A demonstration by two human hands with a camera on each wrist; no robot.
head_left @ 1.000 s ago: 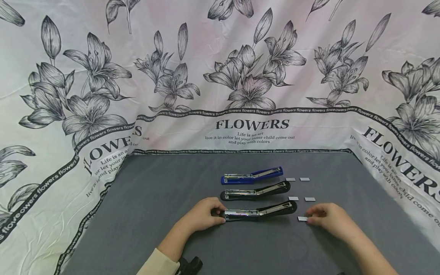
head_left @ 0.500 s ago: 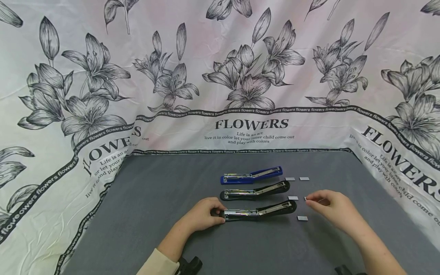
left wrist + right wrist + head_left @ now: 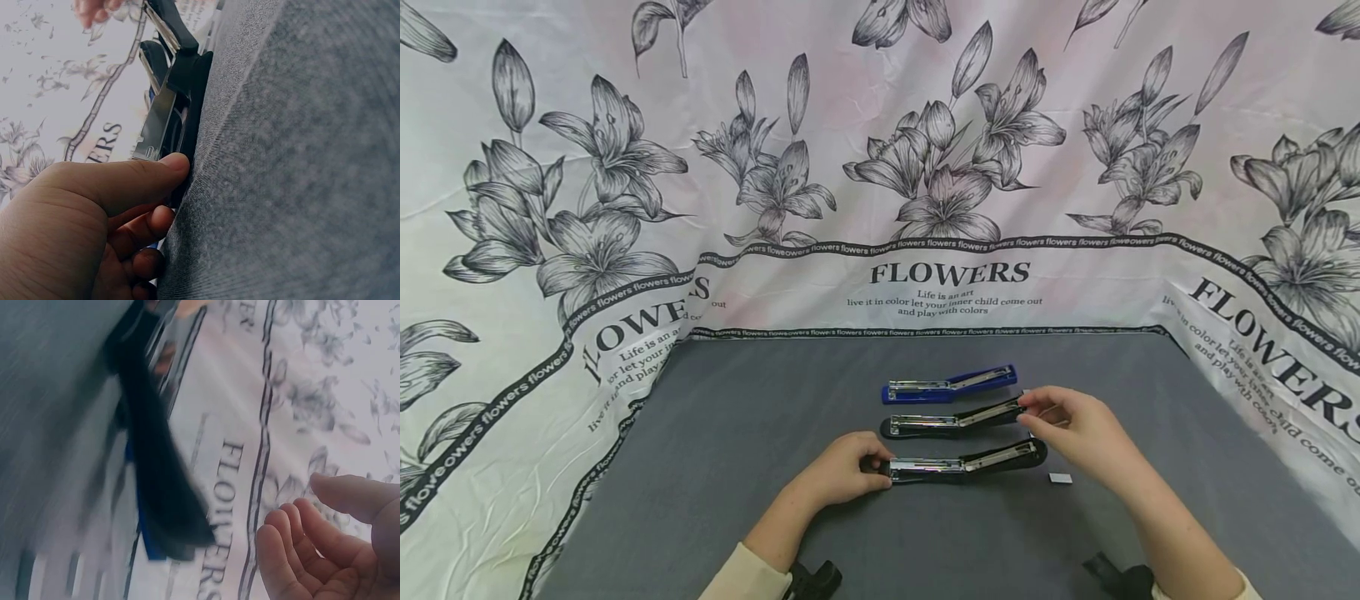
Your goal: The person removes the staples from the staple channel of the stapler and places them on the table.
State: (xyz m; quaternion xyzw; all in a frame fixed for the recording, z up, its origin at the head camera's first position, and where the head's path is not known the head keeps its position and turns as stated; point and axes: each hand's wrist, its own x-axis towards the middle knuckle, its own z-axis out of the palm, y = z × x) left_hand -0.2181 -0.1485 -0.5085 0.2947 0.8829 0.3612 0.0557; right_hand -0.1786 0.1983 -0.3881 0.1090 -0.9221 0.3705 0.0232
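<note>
Three staplers lie opened out on the grey table, one behind another: a black one [image 3: 1003, 458] in front, a second black one [image 3: 921, 427] in the middle, and a blue one [image 3: 981, 381] at the back. With thumb and fingers, my left hand [image 3: 842, 468] grips the left end of the front stapler, as the left wrist view also shows. My right hand [image 3: 1078, 429] is at the right end of the middle stapler. In the right wrist view its thumb and curved fingers [image 3: 278, 550] stand apart with nothing between them. A small pale strip [image 3: 1061, 478] lies right of the front stapler.
More pale strips [image 3: 37, 575] show blurred in the right wrist view; the right hand hides them from the head camera. A flowered cloth [image 3: 955, 292] hangs behind the grey table [image 3: 737, 400] and along its sides. Dark wrist devices [image 3: 1120, 577] appear at the bottom edge.
My right hand has moved from the front strip, up past the middle strips, then left to the middle stapler's end. The left hand keeps its grip and has not moved.
</note>
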